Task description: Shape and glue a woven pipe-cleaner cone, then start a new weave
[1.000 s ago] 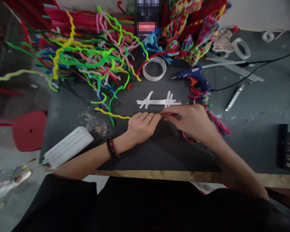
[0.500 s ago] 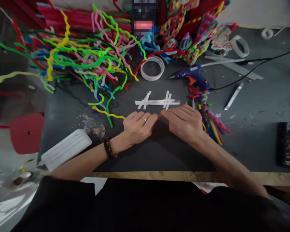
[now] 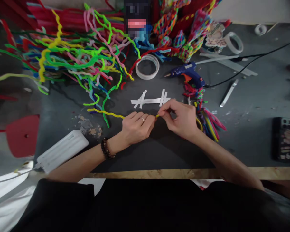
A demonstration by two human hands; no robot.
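Observation:
My left hand (image 3: 136, 127) lies on the dark table (image 3: 159, 151) and pins down a yellow pipe cleaner (image 3: 106, 113) that trails off to the left. My right hand (image 3: 181, 118) pinches the same pipe cleaner's end right beside the left fingertips. Just beyond both hands, strips of white tape (image 3: 151, 100) are stuck to the table in a crossed pattern. A bundle of coloured pipe cleaners (image 3: 209, 117) lies right of my right hand.
A big tangle of loose pipe cleaners (image 3: 82, 61) fills the back left. A tape roll (image 3: 147, 66), a blue glue gun (image 3: 187, 71) with its black cord, a white box (image 3: 62, 154), a phone (image 3: 286, 143) and a red stool (image 3: 21, 135) surround the work spot.
My right hand has lifted its fingers from flat on the table into a pinch on the pipe cleaner's end. The view has drifted slightly; my left hand stays put.

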